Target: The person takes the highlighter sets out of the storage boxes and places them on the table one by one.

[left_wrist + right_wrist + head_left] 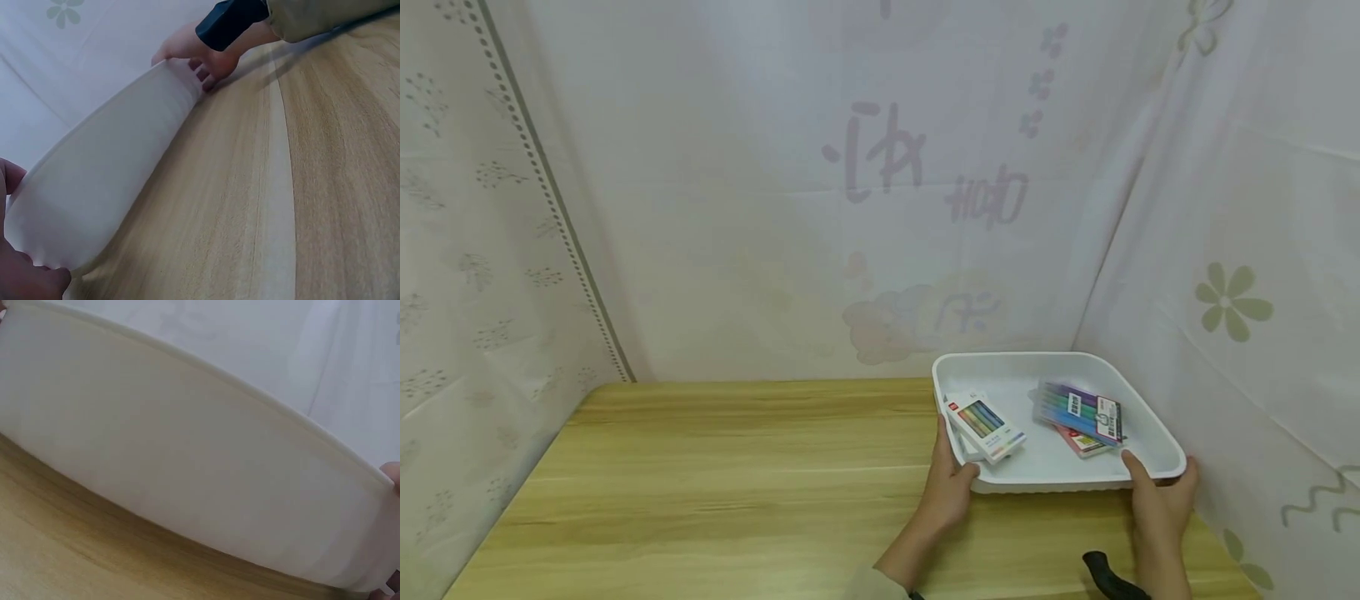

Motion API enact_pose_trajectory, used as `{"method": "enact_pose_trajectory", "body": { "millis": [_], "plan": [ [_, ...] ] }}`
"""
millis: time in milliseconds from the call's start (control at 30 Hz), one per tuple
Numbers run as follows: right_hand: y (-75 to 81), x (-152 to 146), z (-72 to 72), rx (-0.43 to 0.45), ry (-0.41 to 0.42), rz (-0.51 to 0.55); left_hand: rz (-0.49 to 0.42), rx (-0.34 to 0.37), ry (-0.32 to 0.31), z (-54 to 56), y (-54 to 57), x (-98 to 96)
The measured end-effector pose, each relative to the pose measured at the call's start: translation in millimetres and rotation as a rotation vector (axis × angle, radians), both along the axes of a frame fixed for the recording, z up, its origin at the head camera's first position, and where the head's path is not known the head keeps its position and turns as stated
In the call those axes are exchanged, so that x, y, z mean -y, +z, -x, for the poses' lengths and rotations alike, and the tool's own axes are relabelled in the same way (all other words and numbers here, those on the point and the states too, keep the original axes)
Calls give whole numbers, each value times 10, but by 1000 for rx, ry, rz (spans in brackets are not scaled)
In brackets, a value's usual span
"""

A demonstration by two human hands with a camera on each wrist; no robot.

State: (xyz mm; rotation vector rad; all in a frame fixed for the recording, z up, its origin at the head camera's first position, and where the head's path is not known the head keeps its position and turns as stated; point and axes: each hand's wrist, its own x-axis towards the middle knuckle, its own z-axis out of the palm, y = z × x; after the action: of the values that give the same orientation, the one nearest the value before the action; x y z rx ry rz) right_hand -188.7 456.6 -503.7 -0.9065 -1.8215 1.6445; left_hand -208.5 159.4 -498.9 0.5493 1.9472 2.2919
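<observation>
A white plastic tray with raised walls is at the right side of the table. My left hand grips its near left corner, thumb over the rim; my right hand holds the near right corner in the same way. Inside, a white box with a picture of coloured sticks lies on another white box at the left. To the right, a clear pack of coloured pens rests partly over a red and white box. In the left wrist view, fingertips of the left hand curl under the tray's lower edge.
The wooden table extends to the left of the tray. Printed curtains hang behind it and along both sides, the right one close to the tray. A black strap-like piece shows near the right wrist.
</observation>
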Motion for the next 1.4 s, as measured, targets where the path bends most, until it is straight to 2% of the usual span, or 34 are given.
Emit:
{"method": "enact_pose_trajectory", "body": {
  "millis": [200,533,633,767,833,1000,1033,1133,1333,1400],
  "plan": [
    [25,21,4,-65,-15,19,28,0,5,0,7,19],
    [17,8,-12,-209,-43,62,89,77,57,-60,14,86],
    [5,5,-17,-204,-40,52,77,66,58,-67,2,107],
    [21,4,-43,-139,-28,16,14,36,26,-65,-15,127],
    [47,3,-54,-156,-13,76,0,37,21,-62,-21,136],
    [95,2,-52,-255,-4,279,40,74,47,-78,-36,180],
    [96,4,-51,-260,-5,286,43,78,48,-83,-40,190],
    [80,6,-41,-256,-14,259,29,79,38,-94,-43,218],
    [14,21,-26,-159,-40,128,24,62,46,-115,-56,276],
    [-5,36,-19,-153,-36,114,36,51,52,-117,-66,299]
  ]
}}
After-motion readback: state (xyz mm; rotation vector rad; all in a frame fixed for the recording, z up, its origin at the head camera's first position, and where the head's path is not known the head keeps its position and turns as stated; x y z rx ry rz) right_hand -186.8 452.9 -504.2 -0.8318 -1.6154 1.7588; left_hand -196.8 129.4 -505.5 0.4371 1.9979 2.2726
